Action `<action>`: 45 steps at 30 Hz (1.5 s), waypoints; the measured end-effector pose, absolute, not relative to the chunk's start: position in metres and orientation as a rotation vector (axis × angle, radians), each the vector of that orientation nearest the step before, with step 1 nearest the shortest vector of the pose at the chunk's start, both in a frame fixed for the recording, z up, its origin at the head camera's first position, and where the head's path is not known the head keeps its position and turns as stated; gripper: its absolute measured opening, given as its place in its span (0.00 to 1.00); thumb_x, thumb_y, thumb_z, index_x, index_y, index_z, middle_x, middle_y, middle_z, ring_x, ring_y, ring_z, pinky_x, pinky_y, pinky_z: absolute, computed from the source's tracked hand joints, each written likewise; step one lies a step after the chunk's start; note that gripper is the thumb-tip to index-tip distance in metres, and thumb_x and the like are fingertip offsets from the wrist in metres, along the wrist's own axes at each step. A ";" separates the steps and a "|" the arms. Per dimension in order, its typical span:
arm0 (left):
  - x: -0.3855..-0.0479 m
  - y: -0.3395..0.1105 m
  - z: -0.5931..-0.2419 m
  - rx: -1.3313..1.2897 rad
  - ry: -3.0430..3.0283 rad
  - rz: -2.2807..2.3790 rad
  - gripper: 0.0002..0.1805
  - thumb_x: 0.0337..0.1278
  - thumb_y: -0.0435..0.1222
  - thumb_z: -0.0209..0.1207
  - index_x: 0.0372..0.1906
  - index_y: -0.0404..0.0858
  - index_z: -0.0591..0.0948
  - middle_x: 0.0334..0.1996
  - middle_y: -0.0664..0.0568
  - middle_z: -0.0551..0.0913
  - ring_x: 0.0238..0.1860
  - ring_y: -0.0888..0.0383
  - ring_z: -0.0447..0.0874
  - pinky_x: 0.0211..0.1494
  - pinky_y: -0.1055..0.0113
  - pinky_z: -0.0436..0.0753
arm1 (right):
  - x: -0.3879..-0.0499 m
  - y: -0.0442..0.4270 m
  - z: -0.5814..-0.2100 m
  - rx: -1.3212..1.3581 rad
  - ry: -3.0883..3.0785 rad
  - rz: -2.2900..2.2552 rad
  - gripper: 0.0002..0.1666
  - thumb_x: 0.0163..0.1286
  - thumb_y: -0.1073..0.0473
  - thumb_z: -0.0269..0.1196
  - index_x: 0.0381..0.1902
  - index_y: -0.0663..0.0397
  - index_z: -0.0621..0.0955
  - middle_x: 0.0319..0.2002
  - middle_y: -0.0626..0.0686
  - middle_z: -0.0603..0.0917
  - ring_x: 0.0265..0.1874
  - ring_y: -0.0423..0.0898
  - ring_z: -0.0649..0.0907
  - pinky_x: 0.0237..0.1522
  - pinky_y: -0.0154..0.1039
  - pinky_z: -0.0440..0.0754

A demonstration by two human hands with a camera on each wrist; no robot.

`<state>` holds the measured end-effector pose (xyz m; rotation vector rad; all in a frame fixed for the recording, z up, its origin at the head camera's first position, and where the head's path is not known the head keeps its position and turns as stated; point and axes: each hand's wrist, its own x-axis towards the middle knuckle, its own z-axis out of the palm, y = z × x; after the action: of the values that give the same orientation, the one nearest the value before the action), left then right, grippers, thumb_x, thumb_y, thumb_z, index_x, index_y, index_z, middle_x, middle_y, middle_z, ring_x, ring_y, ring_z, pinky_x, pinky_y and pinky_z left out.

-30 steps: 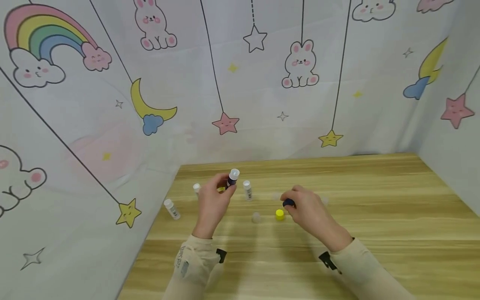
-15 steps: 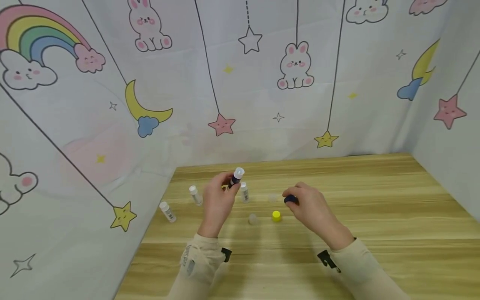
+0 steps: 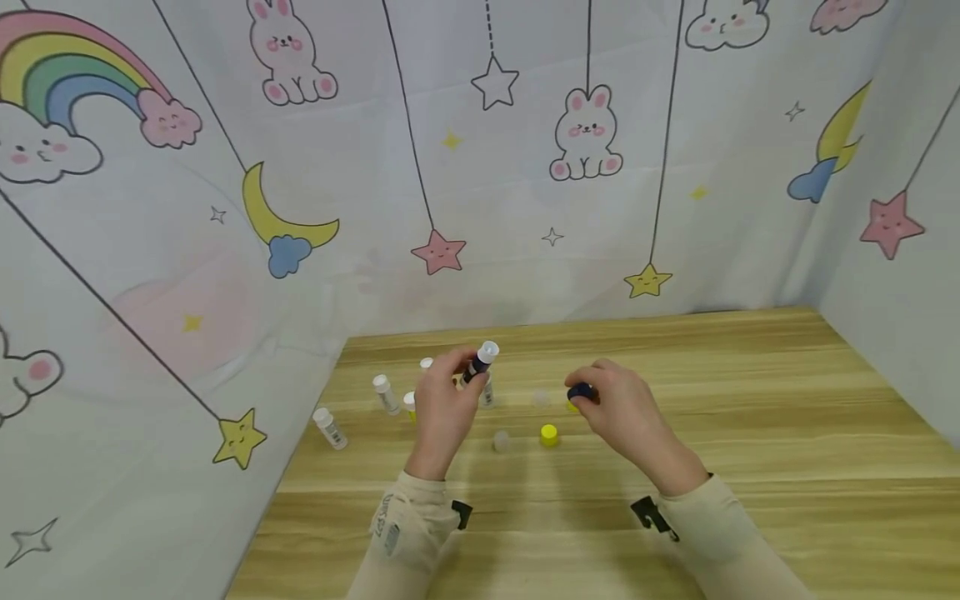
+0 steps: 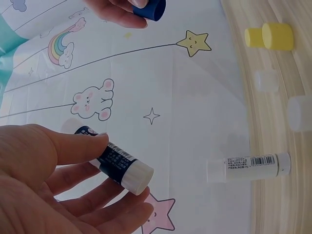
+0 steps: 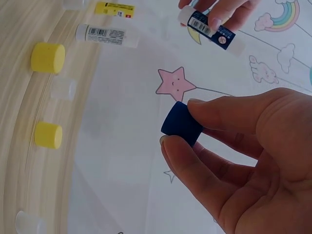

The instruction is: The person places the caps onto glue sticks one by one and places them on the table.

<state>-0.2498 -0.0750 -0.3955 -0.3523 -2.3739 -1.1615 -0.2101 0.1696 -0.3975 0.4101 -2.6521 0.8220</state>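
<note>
In the head view my left hand (image 3: 442, 412) grips a dark navy glue stick (image 3: 477, 367) above the table, its white end tilted up and to the right. Thumb and fingers close round the dark label in the left wrist view. My right hand (image 3: 624, 421) pinches a navy blue cap (image 5: 182, 124) between thumb and fingertips. Cap and glue stick are apart, with a gap between the two hands. Below them on the table stand a yellow cap (image 3: 549, 435) and a clear cap (image 3: 501, 441). Another yellow cap is partly hidden behind the right fingers.
White glue sticks (image 3: 330, 428) stand at the table's left, some partly behind my left hand. A yellow glue stick (image 5: 115, 9) shows in the right wrist view. Another clear cap (image 3: 542, 398) stands mid-table. A printed cloth (image 3: 525, 192) hangs behind the table (image 3: 750, 392).
My left hand has moved right with the glue stick, towards the right hand, uncovering white glue sticks behind it. The right hand still holds the blue cap, nearly in place. The head view has shifted slightly.
</note>
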 end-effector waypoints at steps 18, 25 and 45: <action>-0.249 -0.060 -0.400 -0.428 -2.347 -1.091 0.15 0.53 0.33 0.74 0.48 0.40 0.87 0.42 0.49 0.85 0.45 0.50 0.85 0.46 0.52 0.82 | -0.211 0.179 -0.393 0.350 -2.624 0.836 0.12 0.62 0.66 0.72 0.44 0.53 0.88 0.38 0.51 0.82 0.33 0.47 0.84 0.35 0.44 0.85; -0.246 -0.053 -0.403 -0.435 -2.371 -1.091 0.16 0.53 0.32 0.74 0.49 0.39 0.87 0.43 0.48 0.85 0.45 0.47 0.84 0.46 0.52 0.81 | -0.211 0.180 -0.392 0.349 -2.591 0.846 0.12 0.63 0.66 0.72 0.45 0.53 0.87 0.39 0.52 0.82 0.33 0.48 0.85 0.36 0.45 0.86; -0.242 -0.040 -0.410 -0.490 -2.407 -0.973 0.15 0.52 0.33 0.74 0.47 0.41 0.87 0.42 0.48 0.85 0.41 0.50 0.85 0.43 0.55 0.84 | -0.212 0.183 -0.390 0.349 -2.501 0.881 0.14 0.62 0.67 0.72 0.46 0.53 0.87 0.41 0.52 0.83 0.33 0.47 0.87 0.35 0.44 0.87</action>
<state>-0.2424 -0.0405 -0.4100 -0.4899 -2.4071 -0.9731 -0.2122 0.1827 -0.3898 0.3491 -2.5005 0.8807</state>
